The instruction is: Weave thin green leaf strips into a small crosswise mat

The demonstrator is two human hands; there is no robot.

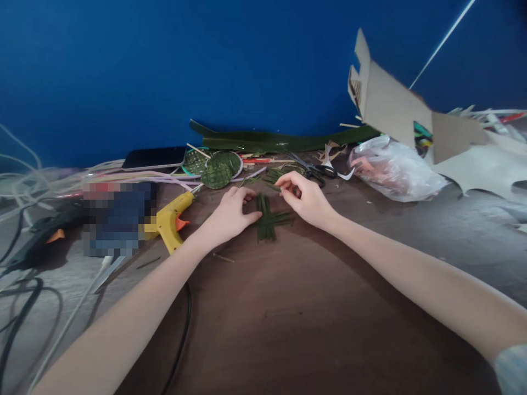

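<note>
A small cross-shaped weave of dark green leaf strips (267, 224) lies flat on the table between my hands. My left hand (233, 216) is at its left side, the thumb tip touching the weave and the curled fingers apart from the thumb. Just beyond the weave's upper right, my right hand (308, 200) pinches a thin green leaf strip (273, 187) between thumb and forefinger. Its other fingers are curled in. Behind it lie more loose green strips (284, 174), partly hidden by the hand.
Left of my arm lie a yellow glue gun (167, 222) and a black cable (186, 329). Round woven green pieces (218, 169), scissors (315, 171) and a long green leaf (263, 141) are at the back. A plastic bag (397, 170) and cut cardboard (395, 101) stand right, before a blue wall.
</note>
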